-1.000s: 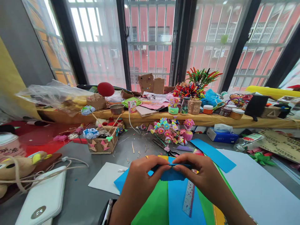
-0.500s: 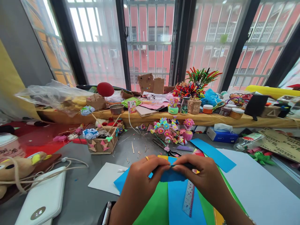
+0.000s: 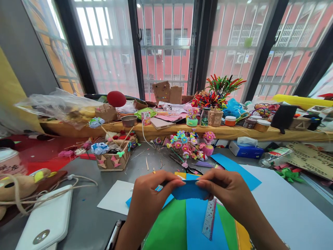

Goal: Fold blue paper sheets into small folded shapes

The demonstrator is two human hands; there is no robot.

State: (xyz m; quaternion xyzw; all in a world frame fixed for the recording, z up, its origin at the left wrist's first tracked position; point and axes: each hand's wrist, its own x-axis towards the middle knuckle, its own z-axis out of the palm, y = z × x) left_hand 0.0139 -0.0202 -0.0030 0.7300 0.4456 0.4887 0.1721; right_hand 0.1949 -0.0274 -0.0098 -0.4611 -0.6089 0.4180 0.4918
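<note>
Between my two hands is a small piece of blue paper (image 3: 191, 192), its top edge pinched and its lower edge uneven. My left hand (image 3: 156, 187) is closed on the left end, thumb against forefinger. The right end sits in the closed fingers of my right hand (image 3: 225, 184). Below them a blue paper strip (image 3: 194, 225) lies over green paper (image 3: 169, 229). A small patterned ruler (image 3: 209, 218) rests on the strip, slanting. White paper (image 3: 114, 198) lies to the left of my left hand.
A decorated cardboard box (image 3: 113, 160) stands at left behind a white power bank (image 3: 45, 218) with a cord. Crocheted flowers (image 3: 184, 142) and scissors (image 3: 194, 171) lie beyond my hands. To the right are a blue strip (image 3: 236, 172), a large white sheet (image 3: 283, 205) and a tissue box (image 3: 246, 150).
My hands have moved slightly apart along the top edge of the blue paper. More of the paper's face now shows between them.
</note>
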